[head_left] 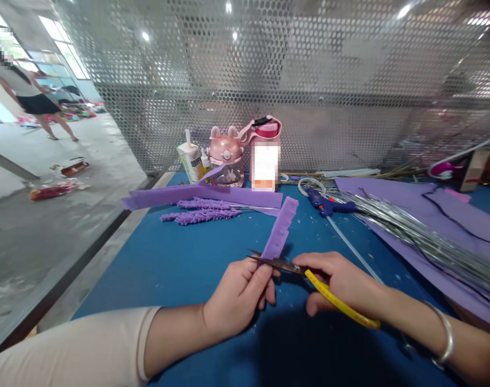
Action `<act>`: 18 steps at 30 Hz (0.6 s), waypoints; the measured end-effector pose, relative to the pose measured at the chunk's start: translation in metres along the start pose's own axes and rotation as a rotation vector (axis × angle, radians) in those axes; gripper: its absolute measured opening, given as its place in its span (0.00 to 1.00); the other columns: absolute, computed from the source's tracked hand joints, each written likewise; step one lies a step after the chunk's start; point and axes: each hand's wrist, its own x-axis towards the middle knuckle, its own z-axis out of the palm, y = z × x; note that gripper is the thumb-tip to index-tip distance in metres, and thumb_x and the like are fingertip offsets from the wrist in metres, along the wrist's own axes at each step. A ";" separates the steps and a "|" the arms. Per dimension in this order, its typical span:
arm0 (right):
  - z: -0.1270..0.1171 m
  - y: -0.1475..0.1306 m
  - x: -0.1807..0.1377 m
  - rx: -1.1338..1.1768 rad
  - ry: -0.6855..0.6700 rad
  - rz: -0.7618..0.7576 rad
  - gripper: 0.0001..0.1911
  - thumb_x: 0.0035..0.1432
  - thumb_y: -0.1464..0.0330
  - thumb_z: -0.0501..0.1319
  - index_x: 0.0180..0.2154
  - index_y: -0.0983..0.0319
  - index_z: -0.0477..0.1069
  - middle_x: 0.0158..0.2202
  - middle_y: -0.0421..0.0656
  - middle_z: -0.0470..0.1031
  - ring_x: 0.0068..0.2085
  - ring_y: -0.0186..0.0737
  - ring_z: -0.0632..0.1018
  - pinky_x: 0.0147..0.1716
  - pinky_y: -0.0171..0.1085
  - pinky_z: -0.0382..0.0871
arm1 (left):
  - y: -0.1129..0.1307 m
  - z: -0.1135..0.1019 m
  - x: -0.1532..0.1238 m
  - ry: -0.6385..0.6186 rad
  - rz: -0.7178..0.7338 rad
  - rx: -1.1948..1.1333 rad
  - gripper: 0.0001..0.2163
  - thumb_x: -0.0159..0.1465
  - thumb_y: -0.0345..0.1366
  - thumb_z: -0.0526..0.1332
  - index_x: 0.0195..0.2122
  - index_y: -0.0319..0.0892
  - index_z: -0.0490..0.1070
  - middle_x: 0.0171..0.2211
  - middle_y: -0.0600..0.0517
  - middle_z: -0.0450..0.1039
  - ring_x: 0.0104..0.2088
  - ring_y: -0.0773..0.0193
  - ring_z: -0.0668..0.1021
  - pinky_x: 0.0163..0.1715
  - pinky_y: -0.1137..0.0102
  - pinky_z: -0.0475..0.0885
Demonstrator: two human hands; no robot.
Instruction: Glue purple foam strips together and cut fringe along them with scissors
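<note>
Snipping the purple strip close to my thumb

My left hand [239,298] is pinching the lower end of the short purple strip [281,228] just below the middle of the frame, fingers closed on it. My right hand [341,279] is gripping the scissors [285,265], whose slightly parted blades are crossing the strip right beside my left thumb (too near for hurrying). The strip is showing ragged nicks along its right side. As I am judging it, working well here is depending on holding the strip taut, making short, even snips and sliding my fingertips back from the blades.

For room, the blue table [180,263] is stretching leftward from my left hand to its edge at centre left, beyond which the floor is lying. Toward the top, the purple flower sprigs [200,216] and the long purple strip [228,193] are limiting reach. At right, the glue gun [325,205] and the wire bundle [422,236] are crowding my right hand's side.
</note>
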 end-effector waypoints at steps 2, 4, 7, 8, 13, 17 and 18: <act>-0.001 -0.002 0.000 0.016 0.003 -0.007 0.25 0.42 0.51 0.66 0.37 0.61 0.71 0.27 0.37 0.66 0.26 0.33 0.63 0.23 0.30 0.59 | -0.001 0.000 0.000 0.009 -0.001 -0.012 0.16 0.65 0.45 0.49 0.35 0.37 0.69 0.19 0.54 0.68 0.16 0.73 0.66 0.17 0.78 0.59; -0.001 -0.004 -0.001 0.042 0.002 -0.005 0.25 0.43 0.51 0.66 0.37 0.61 0.71 0.26 0.37 0.64 0.26 0.33 0.63 0.24 0.30 0.60 | -0.002 0.001 0.000 0.008 -0.003 -0.023 0.16 0.65 0.45 0.49 0.36 0.37 0.68 0.19 0.54 0.68 0.16 0.73 0.66 0.17 0.78 0.59; -0.001 -0.004 -0.001 0.066 -0.003 0.004 0.24 0.44 0.51 0.65 0.37 0.61 0.70 0.25 0.36 0.62 0.26 0.32 0.62 0.23 0.30 0.59 | -0.003 0.001 0.000 -0.003 -0.003 -0.030 0.16 0.65 0.45 0.49 0.36 0.37 0.68 0.19 0.54 0.68 0.16 0.73 0.65 0.17 0.77 0.59; -0.001 -0.004 -0.002 0.066 -0.002 0.007 0.23 0.44 0.51 0.65 0.36 0.61 0.70 0.25 0.36 0.62 0.26 0.32 0.61 0.23 0.30 0.59 | -0.003 0.001 0.000 -0.010 0.000 -0.033 0.16 0.65 0.45 0.49 0.37 0.37 0.67 0.20 0.54 0.68 0.17 0.73 0.65 0.17 0.77 0.59; -0.003 0.003 -0.002 0.041 0.020 0.031 0.22 0.45 0.52 0.65 0.35 0.61 0.69 0.25 0.36 0.60 0.26 0.32 0.58 0.22 0.30 0.56 | 0.001 -0.001 -0.002 -0.060 0.007 -0.045 0.16 0.65 0.45 0.48 0.37 0.38 0.66 0.21 0.55 0.68 0.18 0.73 0.65 0.18 0.78 0.58; -0.005 0.006 -0.001 0.025 0.025 0.019 0.23 0.44 0.50 0.65 0.35 0.61 0.69 0.24 0.35 0.58 0.25 0.32 0.57 0.21 0.30 0.53 | 0.001 0.000 -0.002 -0.067 -0.022 -0.050 0.16 0.65 0.46 0.49 0.36 0.38 0.66 0.20 0.55 0.67 0.17 0.74 0.64 0.17 0.79 0.57; -0.005 0.006 -0.001 0.026 0.023 0.011 0.23 0.44 0.50 0.65 0.35 0.61 0.69 0.23 0.34 0.57 0.25 0.32 0.56 0.21 0.30 0.53 | 0.000 0.000 -0.002 -0.068 -0.025 -0.064 0.16 0.65 0.46 0.49 0.37 0.38 0.66 0.20 0.55 0.67 0.17 0.75 0.64 0.17 0.79 0.57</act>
